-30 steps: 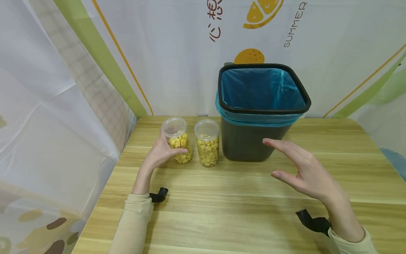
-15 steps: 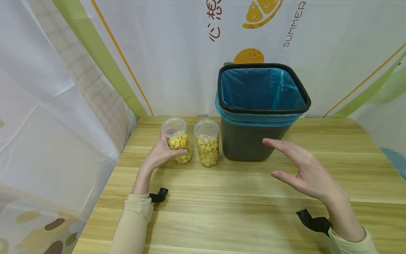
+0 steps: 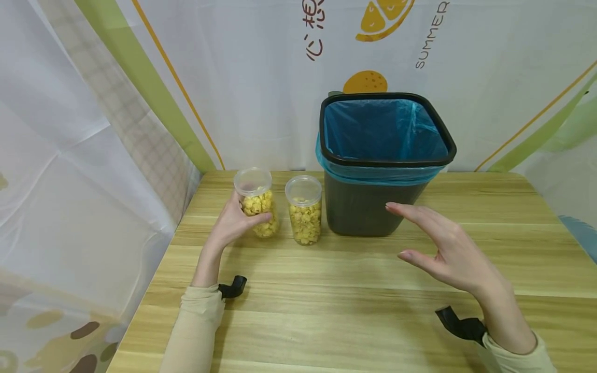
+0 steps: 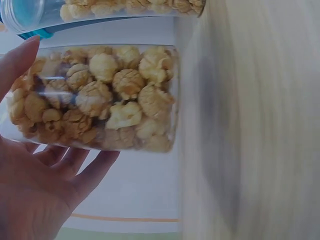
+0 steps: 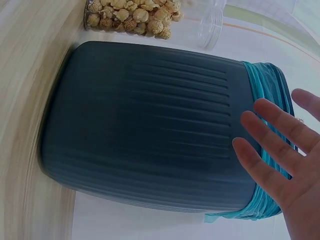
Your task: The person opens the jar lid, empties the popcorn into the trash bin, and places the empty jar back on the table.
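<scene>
On the left side of the table, my left hand [image 3: 235,220] grips a clear plastic jar of popcorn [image 3: 258,207], thumb on the near side and fingers behind it. Its base shows close over the tabletop in the left wrist view, where the popcorn jar [image 4: 95,95] fills the middle. A second jar of popcorn [image 3: 305,223] stands upright just to the right, capped with a clear lid. My right hand [image 3: 450,254] holds nothing; its fingers are extended with the thumb apart, in front of the dark trash bin [image 3: 364,207].
A blue bag [image 3: 387,129] lines the bin, folded over its rim. The wood-grain table [image 3: 326,311] ends at a printed cloth backdrop [image 3: 261,103]. Black wrist mounts [image 3: 233,286] sit on both arms.
My left hand has shifted the gripped popcorn jar slightly up and left in the head view, away from the second jar. The right hand stays in place.
</scene>
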### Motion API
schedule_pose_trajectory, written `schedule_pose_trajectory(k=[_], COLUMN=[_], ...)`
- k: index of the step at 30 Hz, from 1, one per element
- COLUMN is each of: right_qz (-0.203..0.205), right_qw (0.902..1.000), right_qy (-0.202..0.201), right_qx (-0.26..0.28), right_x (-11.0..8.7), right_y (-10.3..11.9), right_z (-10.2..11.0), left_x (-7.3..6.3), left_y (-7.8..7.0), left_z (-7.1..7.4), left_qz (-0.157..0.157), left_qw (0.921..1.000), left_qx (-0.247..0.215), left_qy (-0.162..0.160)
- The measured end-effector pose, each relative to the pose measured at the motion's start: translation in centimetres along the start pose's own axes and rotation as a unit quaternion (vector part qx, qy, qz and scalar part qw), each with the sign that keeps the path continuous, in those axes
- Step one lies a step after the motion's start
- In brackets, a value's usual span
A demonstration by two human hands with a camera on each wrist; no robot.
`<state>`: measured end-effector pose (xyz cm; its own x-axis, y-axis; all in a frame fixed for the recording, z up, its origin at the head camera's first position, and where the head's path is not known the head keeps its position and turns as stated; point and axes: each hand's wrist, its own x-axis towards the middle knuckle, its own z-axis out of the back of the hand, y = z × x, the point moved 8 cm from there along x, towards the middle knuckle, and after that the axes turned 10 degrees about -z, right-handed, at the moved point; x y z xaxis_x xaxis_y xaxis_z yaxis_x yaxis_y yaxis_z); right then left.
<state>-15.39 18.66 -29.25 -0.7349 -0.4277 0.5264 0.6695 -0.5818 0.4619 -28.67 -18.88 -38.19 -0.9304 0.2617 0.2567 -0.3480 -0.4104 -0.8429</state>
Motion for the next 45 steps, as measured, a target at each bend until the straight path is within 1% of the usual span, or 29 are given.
schedule_pose_trajectory(k=[3,7,11,16,22,26,29,32,39,45], right_qz=[-0.001,-0.002,0.000,0.003,0.003,0.005,0.005,0.005,0.003,-0.003], right_qw=[1.0000,1.0000,1.0000,1.0000,1.0000,1.0000,1.0000,1.0000,1.0000,1.0000], right_qy=[0.000,0.001,0.000,-0.001,0.001,0.002,0.000,-0.001,-0.001,-0.002], right_qx=[-0.001,0.000,0.002,0.004,0.004,0.003,0.001,-0.001,0.002,0.004], right_x=[0.0,0.0,0.0,0.0,0.1,0.1,0.1,0.1,0.1,0.1], right_y=[0.0,-0.1,0.0,0.0,0.1,0.2,0.2,0.2,0.1,0.0], right_z=[0.0,0.0,0.0,0.0,-0.1,-0.2,-0.2,-0.2,-0.3,-0.2], left_x=[0.0,-0.1,-0.3,-0.4,-0.9,-1.1,-1.1,-1.3,-1.6,-1.8], left_y=[-0.9,-1.8,-2.6,-3.9,-5.0,-5.9,-6.6,-7.4,-8.8,-10.2], left_z=[0.3,0.6,1.0,1.4,1.6,1.5,1.3,1.0,0.1,-0.9], left_qz=[-0.020,-0.032,-0.036,-0.056,-0.062,-0.082,-0.099,-0.109,-0.125,-0.152], left_qw=[0.9996,0.9987,0.9984,0.9965,0.9936,0.9910,0.9892,0.9884,0.9873,0.9833], left_qx=[-0.014,-0.027,-0.008,0.015,0.059,0.071,0.074,0.076,0.084,0.095], left_qy=[-0.015,-0.030,-0.042,-0.060,-0.074,-0.078,-0.079,-0.074,-0.052,-0.034])
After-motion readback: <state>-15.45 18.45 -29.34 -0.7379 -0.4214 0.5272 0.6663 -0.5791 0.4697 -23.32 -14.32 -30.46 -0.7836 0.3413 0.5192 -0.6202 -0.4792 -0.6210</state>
